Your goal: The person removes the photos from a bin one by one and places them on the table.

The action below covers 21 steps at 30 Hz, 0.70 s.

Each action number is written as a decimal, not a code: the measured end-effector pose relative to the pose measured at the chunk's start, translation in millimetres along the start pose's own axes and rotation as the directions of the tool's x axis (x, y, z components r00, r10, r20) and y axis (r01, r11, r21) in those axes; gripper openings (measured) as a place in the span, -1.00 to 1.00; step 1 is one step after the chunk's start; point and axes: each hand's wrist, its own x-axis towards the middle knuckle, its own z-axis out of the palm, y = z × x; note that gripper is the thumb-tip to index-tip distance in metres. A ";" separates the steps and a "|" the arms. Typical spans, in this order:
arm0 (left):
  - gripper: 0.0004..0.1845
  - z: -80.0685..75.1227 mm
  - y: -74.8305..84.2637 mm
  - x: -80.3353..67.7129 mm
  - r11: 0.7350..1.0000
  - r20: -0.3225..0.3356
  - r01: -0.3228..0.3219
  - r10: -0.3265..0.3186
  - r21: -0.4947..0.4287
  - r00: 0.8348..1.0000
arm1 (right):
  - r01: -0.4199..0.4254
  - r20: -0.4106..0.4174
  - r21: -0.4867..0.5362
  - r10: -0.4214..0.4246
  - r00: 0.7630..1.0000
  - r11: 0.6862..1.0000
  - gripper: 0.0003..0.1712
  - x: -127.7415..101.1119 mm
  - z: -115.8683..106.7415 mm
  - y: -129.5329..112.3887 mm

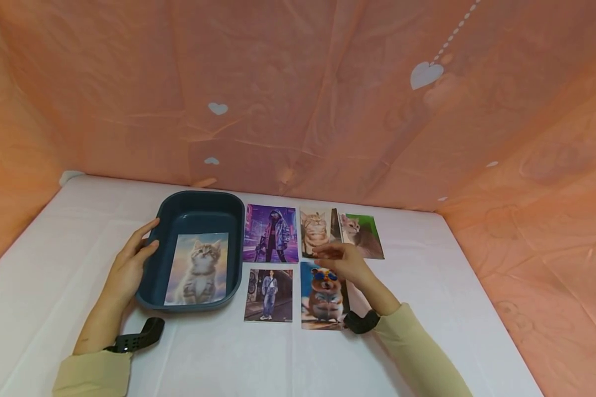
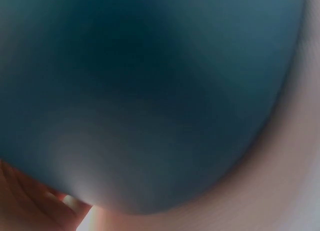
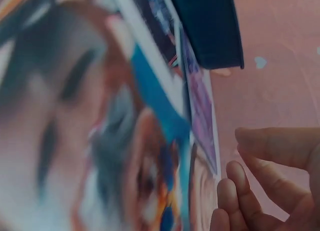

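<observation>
Blue tray [image 1: 193,207], left hand [image 1: 129,264] touching, kitten photo [image 1: 198,268] inside

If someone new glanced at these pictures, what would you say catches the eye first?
Most striking is the dark blue tray left of centre on the white table, with a kitten photo lying inside and the left hand resting against its outer left wall. To its right, five colourful photos lie in two rows, among them a hamster photo in the front row. The right hand hovers over them, fingers relaxed.
</observation>
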 end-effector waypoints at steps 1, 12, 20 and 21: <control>-0.45 0.1 -0.1 0.0 1.000 0.000 0.001 -0.001 -0.004 1.000 | 0.004 0.003 0.008 -0.004 1.000 1.000 -0.62 1.4 1.8 -2.0; -0.45 1.6 0.6 0.1 0.999 -0.001 0.021 -0.021 -0.031 1.000 | -0.002 0.044 0.077 -0.001 0.999 0.997 -0.62 16.5 25.6 -32.4; -0.46 1.6 1.4 -0.7 0.999 -0.007 0.022 -0.022 -0.031 1.000 | 0.026 0.092 0.139 -0.039 0.995 0.990 -0.62 37.6 46.3 -61.9; -0.45 1.6 1.6 -0.6 0.999 -0.005 0.021 -0.021 -0.031 1.000 | 0.029 0.089 0.145 -0.042 0.995 0.989 -0.63 40.3 48.8 -65.3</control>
